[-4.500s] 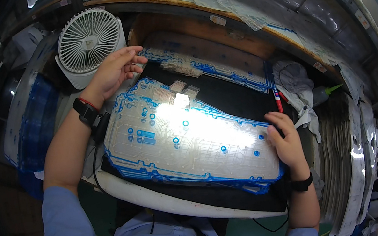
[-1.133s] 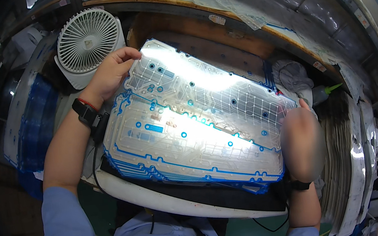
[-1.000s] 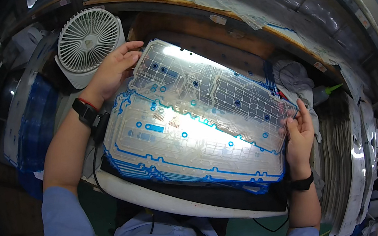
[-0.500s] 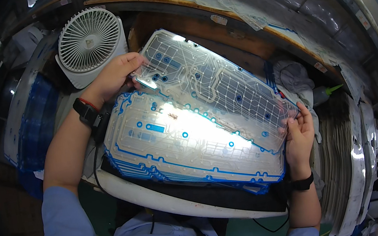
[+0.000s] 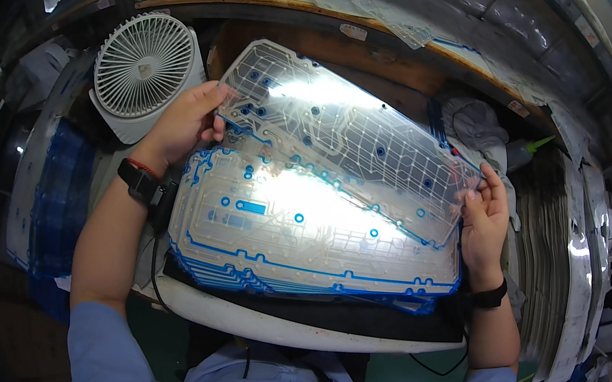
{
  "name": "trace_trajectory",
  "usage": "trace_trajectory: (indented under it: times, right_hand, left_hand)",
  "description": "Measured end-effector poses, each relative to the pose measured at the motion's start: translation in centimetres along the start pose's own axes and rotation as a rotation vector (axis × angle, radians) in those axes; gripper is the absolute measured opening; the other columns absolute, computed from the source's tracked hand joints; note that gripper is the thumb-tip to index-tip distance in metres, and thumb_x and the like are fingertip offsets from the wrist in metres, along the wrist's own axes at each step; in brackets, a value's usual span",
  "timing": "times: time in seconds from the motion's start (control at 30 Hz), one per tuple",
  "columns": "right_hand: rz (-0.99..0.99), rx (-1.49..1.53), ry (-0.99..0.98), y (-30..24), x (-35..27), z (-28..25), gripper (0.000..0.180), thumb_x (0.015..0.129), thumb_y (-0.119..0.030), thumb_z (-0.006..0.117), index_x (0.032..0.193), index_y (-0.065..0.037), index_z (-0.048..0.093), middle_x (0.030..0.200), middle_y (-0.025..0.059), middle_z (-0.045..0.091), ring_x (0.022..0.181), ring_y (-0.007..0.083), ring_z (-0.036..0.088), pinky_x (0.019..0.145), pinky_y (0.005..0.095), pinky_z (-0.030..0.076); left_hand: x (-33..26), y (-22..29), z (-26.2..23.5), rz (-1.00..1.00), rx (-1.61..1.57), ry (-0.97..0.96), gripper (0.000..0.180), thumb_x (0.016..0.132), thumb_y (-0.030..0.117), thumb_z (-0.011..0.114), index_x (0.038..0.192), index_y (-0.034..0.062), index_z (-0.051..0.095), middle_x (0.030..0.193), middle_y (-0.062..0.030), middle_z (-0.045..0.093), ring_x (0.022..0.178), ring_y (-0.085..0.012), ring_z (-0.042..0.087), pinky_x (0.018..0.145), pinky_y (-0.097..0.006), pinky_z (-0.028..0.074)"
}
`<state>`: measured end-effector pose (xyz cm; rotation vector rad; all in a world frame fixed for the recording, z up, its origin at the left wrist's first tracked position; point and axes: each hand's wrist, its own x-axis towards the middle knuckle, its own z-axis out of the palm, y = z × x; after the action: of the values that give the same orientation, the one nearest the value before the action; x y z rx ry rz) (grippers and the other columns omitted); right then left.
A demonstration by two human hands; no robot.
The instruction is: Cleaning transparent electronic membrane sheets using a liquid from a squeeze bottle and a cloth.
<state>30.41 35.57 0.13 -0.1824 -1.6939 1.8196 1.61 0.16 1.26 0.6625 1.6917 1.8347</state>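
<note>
Top sheet point(image 5: 345, 134), a clear film printed with traces and blue dots, is now lifted off the stack point(image 5: 289, 233) and held tilted, its far-left corner highest, its near edge low over the stack's right side. 4.5 s ago it was not raised: the left hand rested at the stack's far corner and the right held a red pen at the right edge. By 1.1 s ago the sheet was coming up; over the last second it has risen further and swung clear. The pen is no longer seen. Left hand point(image 5: 185, 122) pinches the sheet's far-left corner, fingers curled over the edge, thumb beneath. Right hand point(image 5: 484, 216) grips the near-right corner, fingers closed on the film. Stack stays on the lit surface, glare showing through it, the dark pad point(image 5: 326, 322) under it. White fan point(image 5: 146, 72) stands just beyond the left hand. Judgement: one sheet has been separated and is up against the light.
</note>
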Motion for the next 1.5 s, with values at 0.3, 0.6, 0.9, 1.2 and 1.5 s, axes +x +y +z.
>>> trace_trajectory:
  times: [0.3,0.6,0.9,1.2,1.5]
  right_hand:
    - [-0.033,-0.145,0.045,0.3,0.2,-0.5,0.04,0.095,-0.003,0.051,0.134,0.002,0.042,0.11,0.0072,0.055,0.096,0.0106,0.055,0.085,0.0237,0.045]
    - [-0.106,-0.767,-0.267,0.6,0.2,-0.2,0.015,0.091,-0.008,0.057,0.101,0.001,0.063,0.108,0.0104,0.059,0.103,0.0184,0.055,0.091,0.0279,0.04]
    - [0.004,-0.437,-0.022,-0.1,-0.1,0.1,0.008,0.091,-0.007,0.059,0.095,0.0,0.062,0.086,-0.0018,0.056,0.074,0.0043,0.048,0.068,0.0178,0.037]
    - [-0.331,-0.578,-0.078,0.5,0.5,0.2,0.011,0.092,-0.01,0.061,0.096,0.0,0.063,0.087,-0.0029,0.057,0.075,0.0039,0.048,0.068,0.018,0.038]
    - [-0.041,-0.384,0.074,0.4,0.0,0.0,0.015,0.095,-0.012,0.058,0.103,0.0,0.061,0.086,-0.003,0.057,0.076,0.003,0.048,0.068,0.0171,0.038]
  left_hand:
    - [0.5,0.1,0.7,0.046,-0.196,0.211,0.046,0.101,0.026,0.043,0.136,-0.004,0.038,0.109,-0.0145,0.064,0.084,-0.0144,0.065,0.067,-0.021,0.052]
    - [0.6,-0.4,-0.8,0.024,-0.091,0.065,0.034,0.101,0.023,0.043,0.122,-0.0026,0.05,0.105,-0.0121,0.064,0.085,-0.013,0.064,0.069,-0.021,0.052]
    - [0.1,-0.3,0.1,-0.049,0.072,-0.056,0.024,0.097,0.017,0.052,0.114,0.0016,0.057,0.099,-0.0104,0.068,0.077,-0.0097,0.064,0.067,-0.021,0.052]
    - [-0.1,-0.2,0.2,0.026,0.104,-0.05,0.02,0.095,0.015,0.054,0.11,0.0027,0.058,0.096,-0.0061,0.067,0.081,-0.0082,0.063,0.069,-0.021,0.052]
    - [-0.7,1.2,0.6,-0.094,0.003,-0.135,0.024,0.099,0.022,0.049,0.108,0.0024,0.058,0.088,-0.0047,0.067,0.065,-0.0049,0.059,0.053,-0.017,0.044]
